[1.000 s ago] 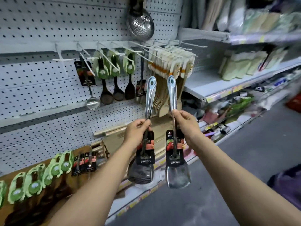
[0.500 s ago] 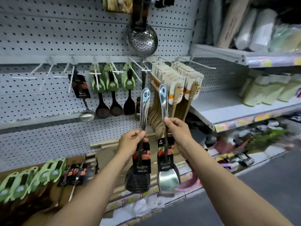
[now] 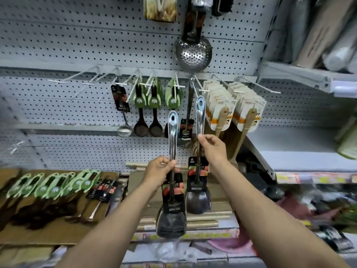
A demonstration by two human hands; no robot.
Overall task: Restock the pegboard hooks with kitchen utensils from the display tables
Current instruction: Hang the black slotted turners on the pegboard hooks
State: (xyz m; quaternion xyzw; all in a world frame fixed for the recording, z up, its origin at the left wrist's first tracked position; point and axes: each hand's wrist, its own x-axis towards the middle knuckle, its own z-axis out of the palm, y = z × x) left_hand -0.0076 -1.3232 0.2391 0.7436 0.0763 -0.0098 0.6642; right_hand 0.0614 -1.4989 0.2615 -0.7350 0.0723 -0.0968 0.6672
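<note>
Where the pegboard (image 3: 77,35) meets the low display table (image 3: 58,235), stock runs as follows, left to right. On the table: a row of green-carded dark spoons (image 3: 52,188), lying flat, then black-carded steel utensils (image 3: 102,190) just beside them. On the board's hook rail: bare white hooks (image 3: 63,80) at far left; one black-carded steel ladle (image 3: 123,113); three green-carded dark wooden spoons (image 3: 152,111); one steel utensil (image 3: 188,120) hanging on its black card, directly behind the two raised handles; then packs of pale-carded wooden spatulas (image 3: 235,107). A perforated steel skimmer (image 3: 193,53) hangs above the rail. A white shelf (image 3: 293,149) juts out at right.

Left hand (image 3: 158,171): fingers curled, pinching the slim neck of a slotted steel turner (image 3: 172,200), held upright, head down, over the table's front edge. Its card reads "HONG YAYU", as far as legible.

Right hand (image 3: 214,149): thumb and fingertips pinching the handle of a solid steel turner (image 3: 199,182), held higher, its eyelet end near the hook tips, not touching any. Card shows the same wording, blurred.

The two turners hang side by side, apart.
</note>
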